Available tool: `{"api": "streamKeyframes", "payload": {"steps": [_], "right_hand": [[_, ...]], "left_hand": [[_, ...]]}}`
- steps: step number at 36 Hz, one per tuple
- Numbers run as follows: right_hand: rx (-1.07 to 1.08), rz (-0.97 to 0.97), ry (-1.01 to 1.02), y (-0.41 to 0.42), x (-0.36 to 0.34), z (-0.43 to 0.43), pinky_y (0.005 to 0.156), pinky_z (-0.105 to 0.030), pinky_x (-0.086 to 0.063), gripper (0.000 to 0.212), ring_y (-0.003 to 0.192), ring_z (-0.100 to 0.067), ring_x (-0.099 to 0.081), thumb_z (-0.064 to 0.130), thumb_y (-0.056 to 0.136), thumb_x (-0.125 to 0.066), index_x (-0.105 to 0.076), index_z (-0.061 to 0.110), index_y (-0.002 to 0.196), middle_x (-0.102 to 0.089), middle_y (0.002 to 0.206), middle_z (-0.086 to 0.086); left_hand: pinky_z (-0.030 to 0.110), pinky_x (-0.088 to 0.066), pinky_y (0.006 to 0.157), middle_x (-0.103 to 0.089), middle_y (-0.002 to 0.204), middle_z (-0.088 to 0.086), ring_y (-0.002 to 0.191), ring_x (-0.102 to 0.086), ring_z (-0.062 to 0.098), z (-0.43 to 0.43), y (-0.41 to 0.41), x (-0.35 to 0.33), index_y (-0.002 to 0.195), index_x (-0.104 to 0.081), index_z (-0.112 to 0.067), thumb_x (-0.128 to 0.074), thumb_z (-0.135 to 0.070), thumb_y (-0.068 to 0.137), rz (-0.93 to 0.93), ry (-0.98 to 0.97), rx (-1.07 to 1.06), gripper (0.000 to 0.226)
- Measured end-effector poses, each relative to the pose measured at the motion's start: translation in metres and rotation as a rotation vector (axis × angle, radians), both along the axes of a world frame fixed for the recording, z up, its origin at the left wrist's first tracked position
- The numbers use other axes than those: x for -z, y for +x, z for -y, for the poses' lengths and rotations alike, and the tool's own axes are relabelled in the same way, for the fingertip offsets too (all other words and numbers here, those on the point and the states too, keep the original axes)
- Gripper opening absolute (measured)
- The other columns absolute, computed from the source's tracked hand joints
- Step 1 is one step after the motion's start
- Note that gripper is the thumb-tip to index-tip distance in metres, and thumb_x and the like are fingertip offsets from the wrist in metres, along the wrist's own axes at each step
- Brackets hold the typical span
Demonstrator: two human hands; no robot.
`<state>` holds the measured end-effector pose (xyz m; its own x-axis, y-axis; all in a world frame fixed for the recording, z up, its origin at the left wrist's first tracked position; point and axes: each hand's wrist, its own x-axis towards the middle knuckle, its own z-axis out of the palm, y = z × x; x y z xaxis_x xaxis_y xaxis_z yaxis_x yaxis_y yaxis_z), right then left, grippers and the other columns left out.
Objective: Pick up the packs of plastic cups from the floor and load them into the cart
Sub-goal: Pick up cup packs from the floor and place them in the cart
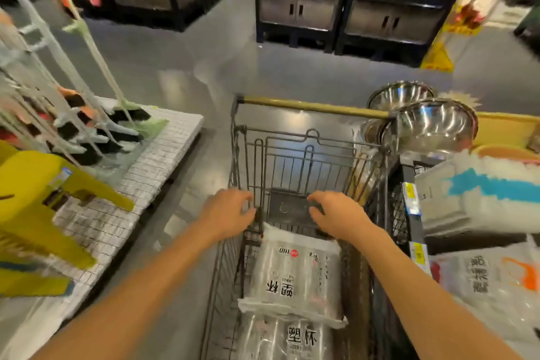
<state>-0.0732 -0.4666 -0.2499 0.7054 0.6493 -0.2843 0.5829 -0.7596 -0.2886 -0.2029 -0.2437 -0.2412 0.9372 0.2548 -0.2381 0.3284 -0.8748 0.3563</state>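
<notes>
Reaching: the left grip [229,213] and right grip [336,213] stretch on bare forearms into the wire shopping cart [237,149], toward its handle end.
Left grip: fingers are bent against an upright wire of the folding seat frame [292,166]; blur hides whether they close round it.
Right grip: fingers are loosely curled, tips at the dark flap [287,207], holding nothing.
Upper pack of plastic cups [295,272]: lies flat in the basket just behind both grips, its near end overlapping the other pack.
Lower pack of plastic cups [289,336]: lies under it at the cart's near end, cut off by the bottom of the view.
Handle bar [312,107]: brass-coloured, across the cart's far edge.
Steel bowls [435,123]: stacked just beside the cart's far right corner.
Brooms [125,120]: lean on a display left of the cart, near a yellow plastic stool [43,199].
</notes>
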Motion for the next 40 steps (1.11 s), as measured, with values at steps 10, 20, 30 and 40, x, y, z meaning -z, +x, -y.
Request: {"api": "streamKeyframes", "payload": {"steps": [10,20,30,40], "right_hand": [[-0.219,0.114,0.101,-0.122,-0.147,-0.092,0.093,-0.043,-0.051,0.041,0.110,-0.028,-0.060,0.035,0.102,-0.045,-0.048,0.024,0.141,-0.054,0.139,-0.006],[-0.585,0.096,0.324,-0.353,-0.181,-0.220,0.094,-0.034,-0.046,0.035,0.114,-0.027,-0.058,0.036,0.097,-0.054,-0.058,0.023,0.130,-0.062,0.126,-0.004],[-1.167,0.079,0.377,-0.611,-0.193,-0.337,0.091,-0.043,-0.050,0.039,0.117,-0.026,-0.056,0.042,0.098,-0.051,-0.054,0.026,0.134,-0.059,0.129,-0.002],[-1.746,0.109,0.415,-0.840,-0.197,-0.362,0.089,-0.041,-0.049,0.034,0.111,-0.026,-0.058,0.037,0.097,-0.050,-0.057,0.022,0.127,-0.062,0.126,-0.005]], "left_hand": [[0.030,-0.041,0.095,-0.059,0.129,-0.001,0.119,-0.054,0.020,-0.057,-0.185,-0.135,0.126,-0.059,-0.027,-0.055,-0.044,0.091,0.210,0.015,-0.311,0.040],[0.026,-0.041,0.089,-0.060,0.128,-0.003,0.117,-0.056,0.021,-0.099,-0.478,-0.182,0.129,-0.057,-0.027,-0.055,-0.042,0.093,0.267,0.113,-0.719,0.040],[0.035,-0.045,0.095,-0.058,0.131,-0.006,0.118,-0.055,0.018,-0.051,-0.763,-0.202,0.129,-0.056,-0.029,-0.055,-0.045,0.091,0.222,0.248,-1.312,0.042],[0.033,-0.051,0.082,-0.063,0.123,0.003,0.097,-0.060,0.016,0.072,-0.916,-0.205,0.126,-0.058,-0.021,-0.055,-0.044,0.093,0.141,0.318,-1.837,0.041]]}}
